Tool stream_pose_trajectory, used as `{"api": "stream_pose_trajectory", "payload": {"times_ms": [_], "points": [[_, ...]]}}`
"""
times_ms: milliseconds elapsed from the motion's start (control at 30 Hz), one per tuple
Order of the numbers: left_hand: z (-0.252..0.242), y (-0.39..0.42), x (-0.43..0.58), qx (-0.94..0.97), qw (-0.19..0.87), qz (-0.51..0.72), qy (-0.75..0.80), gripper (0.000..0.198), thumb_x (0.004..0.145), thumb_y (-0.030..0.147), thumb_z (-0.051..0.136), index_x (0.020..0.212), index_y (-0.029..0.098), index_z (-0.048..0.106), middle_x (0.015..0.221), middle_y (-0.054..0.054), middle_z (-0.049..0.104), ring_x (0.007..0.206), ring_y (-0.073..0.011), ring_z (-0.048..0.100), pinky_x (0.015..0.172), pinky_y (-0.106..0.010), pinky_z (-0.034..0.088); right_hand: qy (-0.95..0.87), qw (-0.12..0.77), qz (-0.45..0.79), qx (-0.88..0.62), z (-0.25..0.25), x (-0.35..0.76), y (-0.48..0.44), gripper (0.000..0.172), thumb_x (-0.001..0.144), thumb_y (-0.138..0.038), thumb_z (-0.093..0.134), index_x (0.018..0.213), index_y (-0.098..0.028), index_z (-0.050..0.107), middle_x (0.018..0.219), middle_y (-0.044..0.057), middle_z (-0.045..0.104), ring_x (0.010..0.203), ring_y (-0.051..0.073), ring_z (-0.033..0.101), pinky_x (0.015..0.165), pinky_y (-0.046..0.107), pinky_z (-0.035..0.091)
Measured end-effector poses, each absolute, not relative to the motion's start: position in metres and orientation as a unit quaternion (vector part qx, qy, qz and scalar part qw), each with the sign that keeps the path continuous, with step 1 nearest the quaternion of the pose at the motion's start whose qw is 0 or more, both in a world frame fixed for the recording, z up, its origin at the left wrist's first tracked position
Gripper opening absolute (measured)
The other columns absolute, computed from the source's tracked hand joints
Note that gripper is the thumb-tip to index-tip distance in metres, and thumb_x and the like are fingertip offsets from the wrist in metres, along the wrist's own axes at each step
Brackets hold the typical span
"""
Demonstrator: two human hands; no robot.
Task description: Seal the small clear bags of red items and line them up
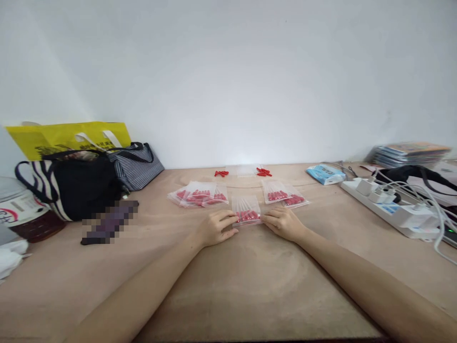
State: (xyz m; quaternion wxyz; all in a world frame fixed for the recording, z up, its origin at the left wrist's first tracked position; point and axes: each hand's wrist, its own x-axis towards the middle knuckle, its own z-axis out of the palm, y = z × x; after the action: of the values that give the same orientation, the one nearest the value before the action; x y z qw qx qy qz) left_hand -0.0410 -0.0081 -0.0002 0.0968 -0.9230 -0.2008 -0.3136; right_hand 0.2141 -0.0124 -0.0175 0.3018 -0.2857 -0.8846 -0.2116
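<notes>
Hands [218, 228] half-curled against plastic bag [245, 202]

Red pieces [247, 216], yellow bag [64, 135]

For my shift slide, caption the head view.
Left hand and right hand flank a clear bag of red pieces on the table.

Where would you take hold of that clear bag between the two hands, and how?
I'd pinch the clear bag by its left and right edges beside the red pieces, coming in from both sides. It lies flat, with the red pieces bunched toward its near end, so gripping there should support the bulk. The left hand and right hand are at those edges.
</notes>
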Motion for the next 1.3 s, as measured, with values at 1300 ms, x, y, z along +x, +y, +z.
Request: {"api": "stream_pose_trajectory", "payload": {"times_ms": [1300], "points": [[-0.005, 0.001, -0.010, -0.901, 0.194, -0.354, -0.162, 0.014, 0.082, 0.016, 0.047, 0.084, 0.018, 0.061, 0.084, -0.003, 0.066, 0.075, -0.0120, 0.061, 0.069, -0.025, 0.050, -0.866, 0.325, -0.169, -0.340, -0.015, 0.189, -0.017, 0.021, 0.082, -0.020, 0.042, 0.072, -0.020, 0.061, 0.061, 0.000, 0.059, 0.056, 0.009, 0.049, 0.051, 0.023, 0.025]]}}
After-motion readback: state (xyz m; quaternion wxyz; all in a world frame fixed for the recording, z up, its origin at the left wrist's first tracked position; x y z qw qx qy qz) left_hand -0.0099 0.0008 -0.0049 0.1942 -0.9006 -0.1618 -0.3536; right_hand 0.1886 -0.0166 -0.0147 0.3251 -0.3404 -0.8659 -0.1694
